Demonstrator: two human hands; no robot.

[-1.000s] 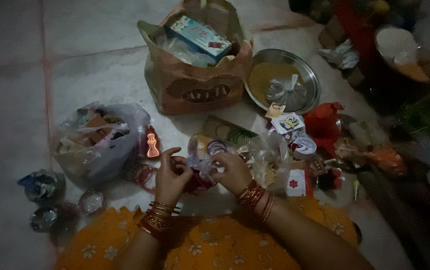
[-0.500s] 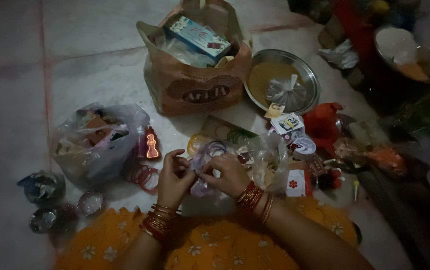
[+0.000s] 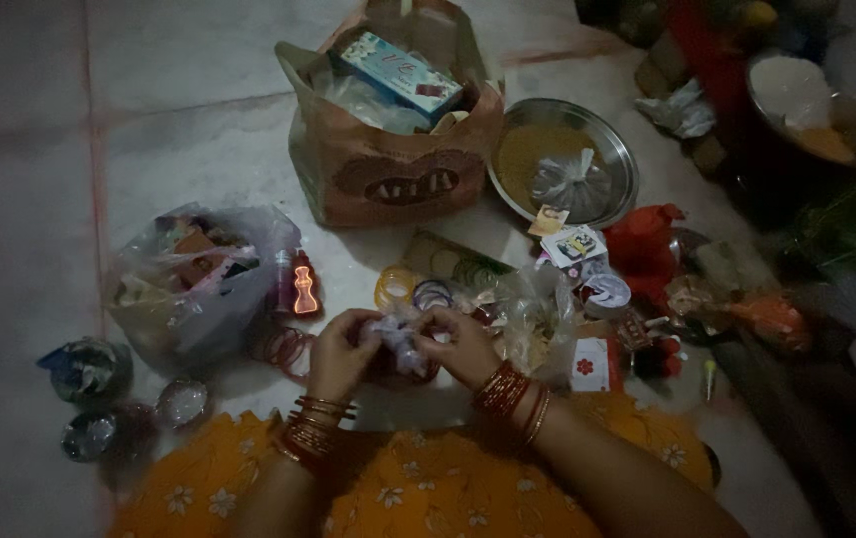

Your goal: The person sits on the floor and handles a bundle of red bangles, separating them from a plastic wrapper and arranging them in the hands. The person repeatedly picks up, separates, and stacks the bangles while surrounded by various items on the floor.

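Pinching a small crumpled clear plastic wrapper between them, the left hand and right hand were both closed on it, fingers curled tight, low over the pale tiled floor. Step judged: working the wrapper apart; the next move would call for a firm two-sided pull. Beneath lay loose red bangles; beyond, stacked coloured bangles. Left: a clear plastic bag of oddments. Farther: a brown paper carrier bag and a round steel plate.
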